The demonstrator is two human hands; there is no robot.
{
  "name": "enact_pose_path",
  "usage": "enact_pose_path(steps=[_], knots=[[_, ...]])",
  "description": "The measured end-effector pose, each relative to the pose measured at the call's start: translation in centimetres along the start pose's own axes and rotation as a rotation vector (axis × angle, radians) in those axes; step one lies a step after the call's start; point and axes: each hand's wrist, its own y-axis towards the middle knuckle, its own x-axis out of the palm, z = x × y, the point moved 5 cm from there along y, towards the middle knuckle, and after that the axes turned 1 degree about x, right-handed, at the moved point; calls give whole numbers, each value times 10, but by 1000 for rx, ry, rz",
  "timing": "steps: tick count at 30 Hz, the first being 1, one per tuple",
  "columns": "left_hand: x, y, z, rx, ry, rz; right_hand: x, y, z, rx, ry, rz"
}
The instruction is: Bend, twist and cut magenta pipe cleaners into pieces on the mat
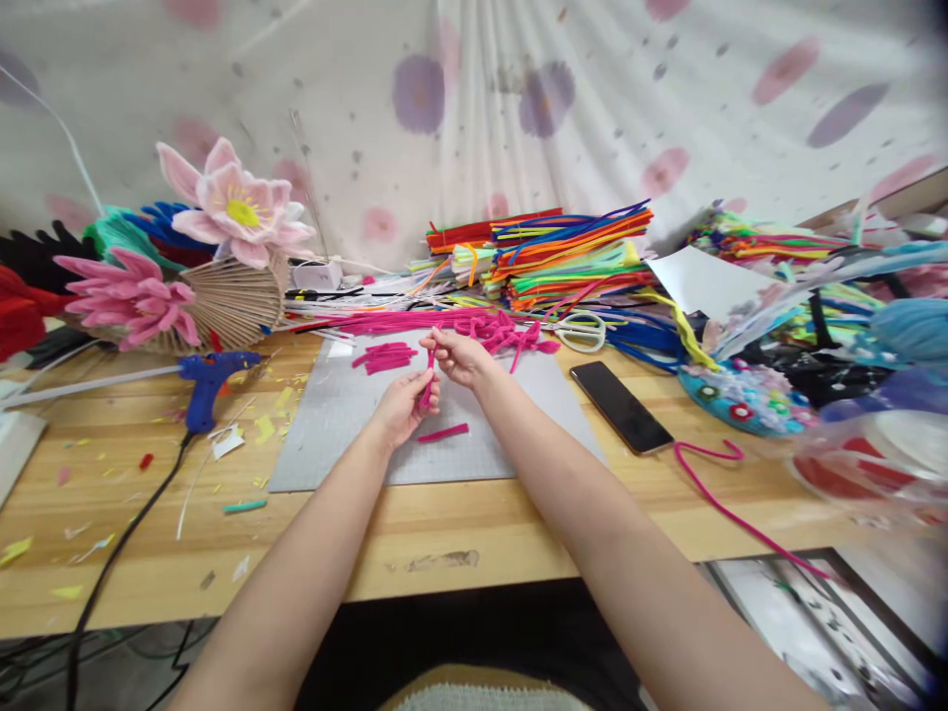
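Observation:
Over the grey cutting mat (326,434), my left hand (404,407) is closed round the lower end of a short magenta pipe cleaner piece (431,370). My right hand (457,357) pinches the upper end of that piece, which stands roughly upright between the fingers. Just below the hands lies a single cut magenta pipe cleaner (443,433). To their left on the mat is a small pile of short magenta pieces (386,356). Behind my right hand, several looped magenta shapes (511,336) are heaped near long magenta stems (370,322).
A blue glue gun (211,380) with its cord lies left. White-handled scissors (582,331) and a black phone (620,407) are right. Colourful pipe cleaner bundles (570,257) stack behind. Pink fuzzy flowers (241,207) and a fan (241,296) stand back left. Scraps litter the wooden table (296,553).

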Motion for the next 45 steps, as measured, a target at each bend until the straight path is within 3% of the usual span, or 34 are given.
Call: enact_pose_path(steps=[12,19,26,30,40,45], knots=[[8,-1,12,28,-106,106,16,21,-9,-55,8,284],[4,0,11,15,-140,100,19,31,-4,-34,24,269],[3,-2,14,0,-108,-18,26,17,-14,-47,-30,-12],[1,1,18,35,-138,64,30,7,-6,-11,-83,-46],[-1,5,13,-6,-173,92,19,25,12,-62,95,170],[-5,4,13,-17,-173,50,20,25,11,-81,70,136]])
